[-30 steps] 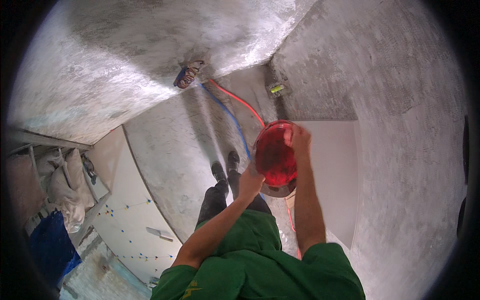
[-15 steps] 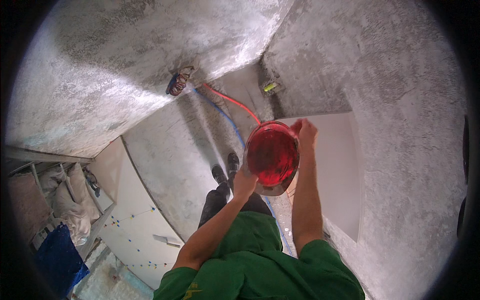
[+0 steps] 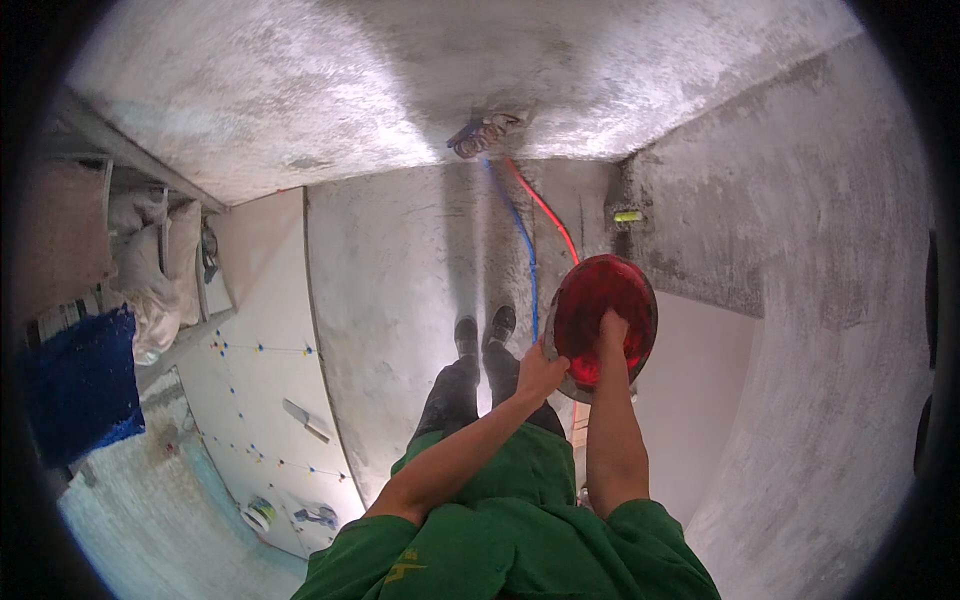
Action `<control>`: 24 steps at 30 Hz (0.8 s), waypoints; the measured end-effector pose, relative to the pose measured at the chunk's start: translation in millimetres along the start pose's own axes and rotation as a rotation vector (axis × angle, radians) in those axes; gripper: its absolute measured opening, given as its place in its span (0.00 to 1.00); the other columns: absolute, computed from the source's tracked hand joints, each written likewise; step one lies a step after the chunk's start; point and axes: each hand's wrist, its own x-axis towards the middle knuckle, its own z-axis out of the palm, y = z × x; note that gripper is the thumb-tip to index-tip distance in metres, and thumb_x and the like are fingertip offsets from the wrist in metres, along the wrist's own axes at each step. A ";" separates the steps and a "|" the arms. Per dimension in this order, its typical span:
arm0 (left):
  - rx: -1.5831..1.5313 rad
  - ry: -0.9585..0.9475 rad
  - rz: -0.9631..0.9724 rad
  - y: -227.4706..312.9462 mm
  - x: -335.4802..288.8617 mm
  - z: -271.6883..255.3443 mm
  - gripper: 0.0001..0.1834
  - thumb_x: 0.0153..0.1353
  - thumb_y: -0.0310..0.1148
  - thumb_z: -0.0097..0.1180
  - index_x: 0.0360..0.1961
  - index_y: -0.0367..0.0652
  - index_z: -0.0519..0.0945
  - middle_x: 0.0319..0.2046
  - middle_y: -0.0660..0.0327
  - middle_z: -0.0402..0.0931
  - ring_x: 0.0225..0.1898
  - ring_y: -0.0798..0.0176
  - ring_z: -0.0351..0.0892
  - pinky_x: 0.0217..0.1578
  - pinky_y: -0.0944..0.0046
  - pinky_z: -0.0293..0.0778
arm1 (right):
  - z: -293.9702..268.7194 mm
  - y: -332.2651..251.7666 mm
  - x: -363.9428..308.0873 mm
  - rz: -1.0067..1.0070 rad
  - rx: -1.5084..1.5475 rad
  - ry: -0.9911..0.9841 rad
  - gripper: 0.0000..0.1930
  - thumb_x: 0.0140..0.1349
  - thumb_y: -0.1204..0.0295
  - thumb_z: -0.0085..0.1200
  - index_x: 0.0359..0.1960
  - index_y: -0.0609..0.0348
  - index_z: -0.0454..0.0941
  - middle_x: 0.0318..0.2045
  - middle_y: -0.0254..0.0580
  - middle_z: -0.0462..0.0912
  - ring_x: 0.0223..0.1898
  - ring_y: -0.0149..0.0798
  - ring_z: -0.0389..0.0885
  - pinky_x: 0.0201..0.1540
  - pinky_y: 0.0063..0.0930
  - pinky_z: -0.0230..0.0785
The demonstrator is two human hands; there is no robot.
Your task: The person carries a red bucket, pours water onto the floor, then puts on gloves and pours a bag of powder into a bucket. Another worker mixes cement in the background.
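In the head view, the bucket [image 3: 578, 318] sits right of centre. The left hand [image 3: 541, 372] grips its rim alone now: the right hand [image 3: 614, 328] has gone from the edge to inside, its grip unclear.

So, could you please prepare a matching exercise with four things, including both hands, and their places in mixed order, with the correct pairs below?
Column one
1. Left hand
2. Flat-bladed tool
3. Right hand
4. Red tube

Column two
A. Lying on the white tiled surface, among small coloured pieces
B. Over or inside the opening of the red bucket
C. Running along the floor beside a blue tube
D. Gripping the red bucket's rim

Pairs: 1-D, 2-A, 3-B, 4-C
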 end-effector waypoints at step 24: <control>-0.094 0.248 0.025 9.5 14.8 -16.0 0.22 0.42 0.33 0.57 0.40 0.32 0.76 0.35 0.46 0.78 0.39 0.52 0.79 0.37 0.58 0.73 | 43.9 -36.8 -6.1 -0.102 -0.070 -0.247 0.10 0.59 0.68 0.46 0.32 0.62 0.76 0.28 0.43 0.78 0.30 0.42 0.78 0.30 0.34 0.72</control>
